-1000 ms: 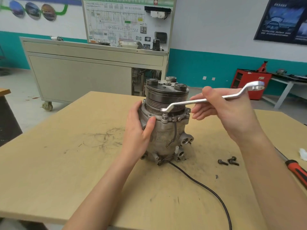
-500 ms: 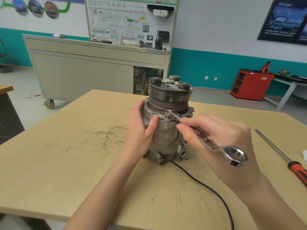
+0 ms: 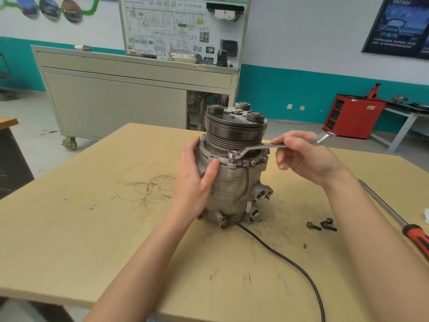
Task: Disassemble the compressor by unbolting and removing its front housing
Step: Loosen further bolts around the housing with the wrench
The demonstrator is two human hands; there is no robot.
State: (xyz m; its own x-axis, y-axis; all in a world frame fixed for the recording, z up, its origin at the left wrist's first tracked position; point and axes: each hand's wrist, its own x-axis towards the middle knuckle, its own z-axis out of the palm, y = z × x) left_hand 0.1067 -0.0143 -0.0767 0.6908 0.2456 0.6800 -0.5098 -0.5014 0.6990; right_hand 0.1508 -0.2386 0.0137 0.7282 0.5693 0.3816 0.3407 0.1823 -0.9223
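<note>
The compressor point(image 3: 234, 168) stands upright near the middle of the bench point(image 3: 69, 240), a pale, smooth wooden top smudged with dark scribbles and grime. Its body is dull cast metal, rough and dirty, with round ports low on the side, a bolted flange under a dark ribbed pulley point(image 3: 234, 133), and 3 round knobs on the flat top plate. The left hand point(image 3: 197, 177) is wrapped around the left side of the body, thumb pressed across the front just below the flange. The right hand point(image 3: 304, 154) is closed on the shank of a bright, polished wrench point(image 3: 257, 148), whose offset ring end sits over a bolt point(image 3: 232, 161) on the front of the flange, while the far end sticks out past the fingers and is blurred. A thin black cable point(image 3: 290, 261) runs from the base of the compressor toward the near edge of the bench. To the right lie 3 small dark bolts point(image 3: 321, 224), loose and close together, and further right a screwdriver point(image 3: 394, 217) with a steel shaft and an orange-and-black handle.
</note>
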